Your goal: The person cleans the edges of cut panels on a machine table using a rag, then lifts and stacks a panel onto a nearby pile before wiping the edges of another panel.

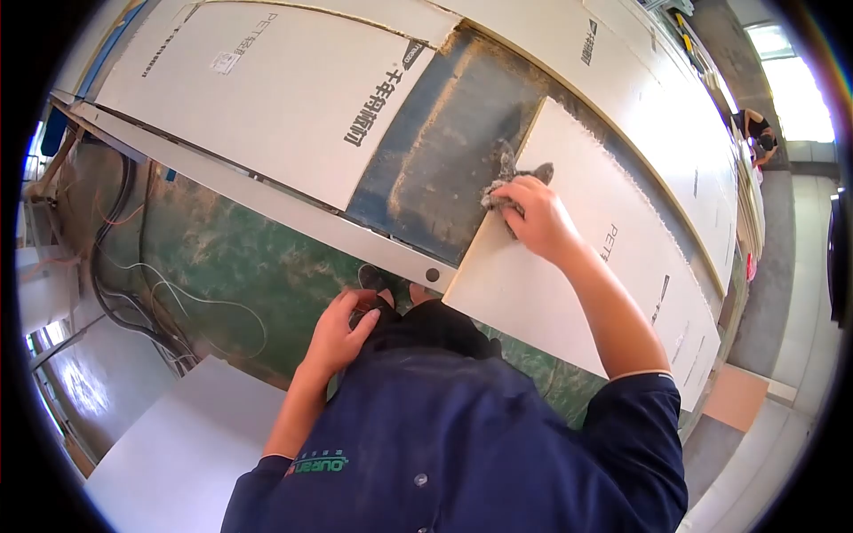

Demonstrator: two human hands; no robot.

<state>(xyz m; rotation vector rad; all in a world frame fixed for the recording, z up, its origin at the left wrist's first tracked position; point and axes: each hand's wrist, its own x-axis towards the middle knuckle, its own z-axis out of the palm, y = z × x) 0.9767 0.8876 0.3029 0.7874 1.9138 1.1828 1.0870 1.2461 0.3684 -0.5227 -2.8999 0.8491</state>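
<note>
My right hand (538,222) is closed around a crumpled grey rag (506,182). It rests at the left edge of a white panel (586,222) with printed lettering, beside a strip of bare dark tabletop (444,151) streaked with brown dust. Down by my leg hangs my left hand (342,333), thumb and fingers apart, with nothing seen in it. Another white printed panel (275,89) lies on the table to the left of the bare strip.
Long white panels (622,80) line the far side. The table's pale front rail (258,195) runs before me. Cables (115,293) trail over the green floor (222,266) at left. A white sheet (191,453) lies behind my left side. Another person (755,133) is at far right.
</note>
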